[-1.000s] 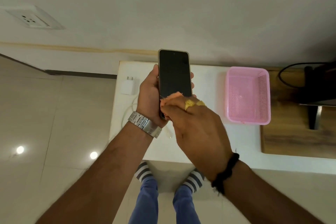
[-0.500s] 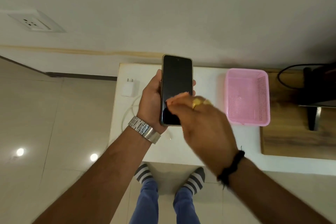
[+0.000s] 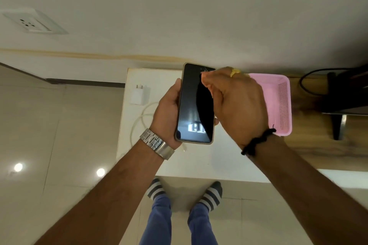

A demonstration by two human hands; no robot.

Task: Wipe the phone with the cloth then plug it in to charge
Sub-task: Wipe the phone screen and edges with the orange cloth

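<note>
Above one white table, we are gripping one phone upright in our left hand, while our right hand is clenching at its top edge; cloth hidden. One charger, one cable, one pink basket are lying below

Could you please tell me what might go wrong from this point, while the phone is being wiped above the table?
1. The left hand holds the dark-screened phone in its tan case by the edges, in the air over the white table; pressure from the right hand near its top could tip it loose.
2. The cloth is barely visible inside that fist, so the gold ring or bare knuckles might touch the glass.
3. The white charging cable loops near the table's edge and could snag.
</note>
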